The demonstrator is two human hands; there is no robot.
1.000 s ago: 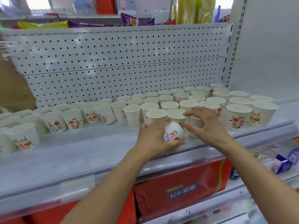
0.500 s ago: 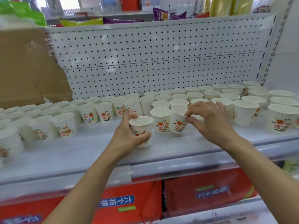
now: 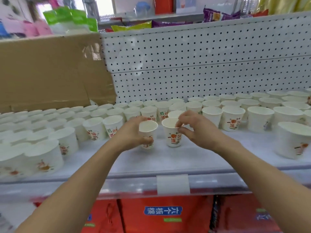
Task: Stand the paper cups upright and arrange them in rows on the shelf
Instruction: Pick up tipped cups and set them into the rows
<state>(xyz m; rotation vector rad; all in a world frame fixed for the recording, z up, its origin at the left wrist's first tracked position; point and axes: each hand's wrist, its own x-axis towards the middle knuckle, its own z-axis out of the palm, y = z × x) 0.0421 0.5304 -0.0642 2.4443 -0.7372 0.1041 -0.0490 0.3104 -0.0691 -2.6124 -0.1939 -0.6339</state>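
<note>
Many white paper cups with orange and green print stand upright in rows [image 3: 234, 108] along the white shelf [image 3: 168, 162]. My left hand [image 3: 133, 132] is wrapped around one upright cup [image 3: 148, 127] in front of the rows. Just to its right stands a second upright cup [image 3: 170, 132]; my right hand [image 3: 195, 130] pinches its rim between thumb and fingertips. Both cups rest on the shelf, side by side and slightly apart.
A brown cardboard box [image 3: 50, 73] stands at the back left against the white pegboard [image 3: 202, 64]. Snack packs lie on the shelf above. Red cartons [image 3: 161, 216] fill the shelf below. A large cup [image 3: 292, 140] stands near the front right.
The cup in my left hand went from tilted to upright and moved left. My right hand set a second cup beside it. The view has swung left.
</note>
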